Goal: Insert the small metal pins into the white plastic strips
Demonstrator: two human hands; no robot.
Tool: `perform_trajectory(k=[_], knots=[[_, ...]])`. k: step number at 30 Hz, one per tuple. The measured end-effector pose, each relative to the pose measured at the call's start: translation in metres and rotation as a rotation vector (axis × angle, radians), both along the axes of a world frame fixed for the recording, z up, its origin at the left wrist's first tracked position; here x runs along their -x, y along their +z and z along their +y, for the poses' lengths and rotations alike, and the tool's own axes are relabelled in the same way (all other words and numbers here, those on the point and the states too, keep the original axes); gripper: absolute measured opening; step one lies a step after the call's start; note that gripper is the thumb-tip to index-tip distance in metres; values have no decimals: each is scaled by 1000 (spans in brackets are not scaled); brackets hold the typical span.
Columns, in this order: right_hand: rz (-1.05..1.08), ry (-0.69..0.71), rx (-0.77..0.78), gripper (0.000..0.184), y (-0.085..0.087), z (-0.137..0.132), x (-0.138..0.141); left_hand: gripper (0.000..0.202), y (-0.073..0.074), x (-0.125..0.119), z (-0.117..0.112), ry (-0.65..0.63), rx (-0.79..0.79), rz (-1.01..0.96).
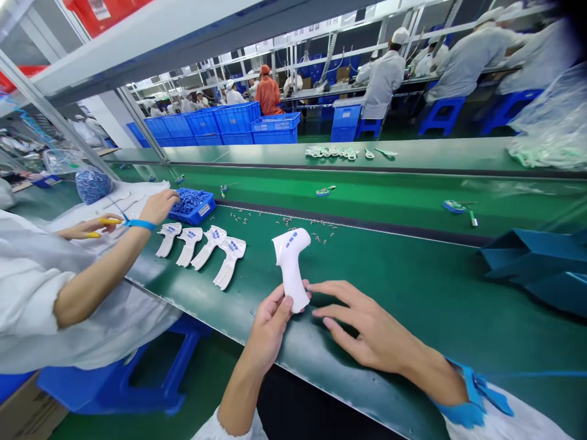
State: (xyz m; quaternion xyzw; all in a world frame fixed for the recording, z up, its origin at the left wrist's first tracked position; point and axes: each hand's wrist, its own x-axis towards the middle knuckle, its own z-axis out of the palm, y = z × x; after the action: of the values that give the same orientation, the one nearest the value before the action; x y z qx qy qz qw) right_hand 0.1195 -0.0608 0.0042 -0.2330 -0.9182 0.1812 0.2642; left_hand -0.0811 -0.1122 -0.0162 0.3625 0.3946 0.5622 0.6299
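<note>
Pinching 1 thermometer [290, 263] in left grip [270, 321]; right hand [371, 327] spread beside; 4 housings [230, 260] on belt [413, 305].

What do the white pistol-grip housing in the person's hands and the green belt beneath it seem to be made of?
The white pistol-grip housing looks like moulded plastic: smooth, satin-to-glossy, with soft highlights along its curves. The green belt looks like PVC or rubberised conveyor belting, glossy where it reflects the overhead light; its exact compound cannot be told.
</note>
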Motion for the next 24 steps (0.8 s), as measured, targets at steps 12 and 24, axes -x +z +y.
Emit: perform_trajectory(k=[12,24], knots=[[111,-169,100,19,-9,14,-13,43,6,1,3,39,16,173],[92,-363,308,27,-17,41,-24,34,83,-35,268,129,-171,1568]])
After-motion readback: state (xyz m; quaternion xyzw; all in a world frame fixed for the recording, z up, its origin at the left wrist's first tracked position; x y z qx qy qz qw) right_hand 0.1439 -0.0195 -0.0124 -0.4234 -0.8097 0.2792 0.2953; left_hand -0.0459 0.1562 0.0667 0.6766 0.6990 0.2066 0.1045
